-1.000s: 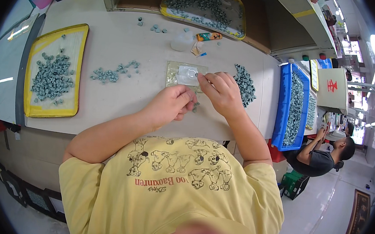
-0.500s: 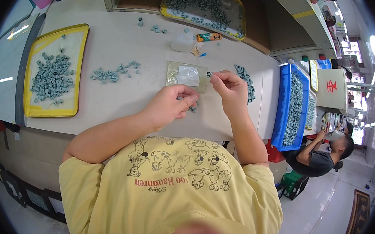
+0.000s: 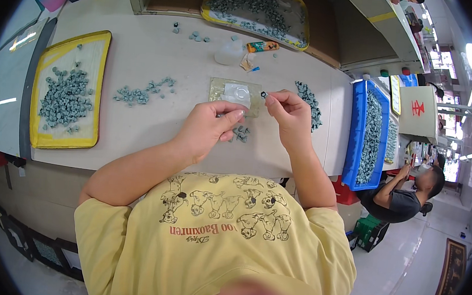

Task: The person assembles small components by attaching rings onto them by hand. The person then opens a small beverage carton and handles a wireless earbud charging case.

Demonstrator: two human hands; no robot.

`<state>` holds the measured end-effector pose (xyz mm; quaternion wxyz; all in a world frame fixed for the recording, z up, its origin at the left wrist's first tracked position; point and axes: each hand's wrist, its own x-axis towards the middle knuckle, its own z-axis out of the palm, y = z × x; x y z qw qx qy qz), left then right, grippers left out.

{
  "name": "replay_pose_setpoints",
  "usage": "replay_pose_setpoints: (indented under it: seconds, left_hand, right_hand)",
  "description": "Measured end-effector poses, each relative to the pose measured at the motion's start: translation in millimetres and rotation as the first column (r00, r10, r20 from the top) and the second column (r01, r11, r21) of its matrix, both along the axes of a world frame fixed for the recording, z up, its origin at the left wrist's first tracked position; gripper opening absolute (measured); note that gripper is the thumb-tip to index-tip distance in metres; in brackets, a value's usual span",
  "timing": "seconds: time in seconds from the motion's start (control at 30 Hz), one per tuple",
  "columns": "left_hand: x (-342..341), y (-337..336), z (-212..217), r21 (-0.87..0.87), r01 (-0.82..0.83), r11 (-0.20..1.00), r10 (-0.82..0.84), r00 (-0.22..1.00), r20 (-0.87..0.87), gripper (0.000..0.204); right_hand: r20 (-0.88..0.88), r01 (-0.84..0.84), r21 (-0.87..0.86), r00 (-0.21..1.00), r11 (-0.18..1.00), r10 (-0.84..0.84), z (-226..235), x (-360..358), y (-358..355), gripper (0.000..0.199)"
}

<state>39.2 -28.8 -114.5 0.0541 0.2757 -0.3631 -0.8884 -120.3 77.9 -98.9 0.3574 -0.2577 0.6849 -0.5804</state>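
Note:
My right hand (image 3: 289,114) pinches a small dark ring-shaped piece (image 3: 263,94) between thumb and fingertips, above the right edge of a see-through yellowish pad (image 3: 254,107). On the pad lie white paper (image 3: 230,89) and a round see-through disc (image 3: 241,93). My left hand (image 3: 207,126) is closed in a pinch at the pad's near edge; whatever it may hold is too small to make out. Beside its fingers lies a small group of grey-green pieces (image 3: 241,134). A long heap of similar pieces (image 3: 309,106) lies just right of my right hand.
A yellow-rimmed tray of pieces (image 3: 105,82) lies left, with loose pieces (image 3: 132,95) beside it. Another tray (image 3: 306,25) sits under the shelf, behind a whitish container (image 3: 229,54) and an orange tube (image 3: 263,46). A blue crate (image 3: 353,140) stands right; a person (image 3: 401,194) sits beyond.
My left hand has shifted up toward the pad, its fingertips now over the white paper's near edge, uncovering more of the small group of pieces. My right hand has barely moved.

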Motion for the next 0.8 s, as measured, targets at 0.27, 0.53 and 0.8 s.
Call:
replay_pose_setpoints:
  seconds: [0.27,0.53,0.8]
  left_hand:
    - [0,-1,-2,0.099,-0.078,0.992,0.077,0.997,0.007,0.011]
    - [-3,5,-2,-0.053,0.107,0.993,-0.104,0.993,0.058,0.014]
    - [-10,16,2,-0.297,0.210,0.931,-0.168,0.972,0.162,0.015]
  right_hand:
    - [-0.563,-0.173,-0.050,0.818,0.984,0.115,-14,4,6,0.006]
    - [0.060,0.116,-0.071,0.992,0.991,-0.112,-13,-16,19,0.004]
    - [0.017,-0.003,-0.062,1.000,0.998,0.004,-16,-24,27,0.010]
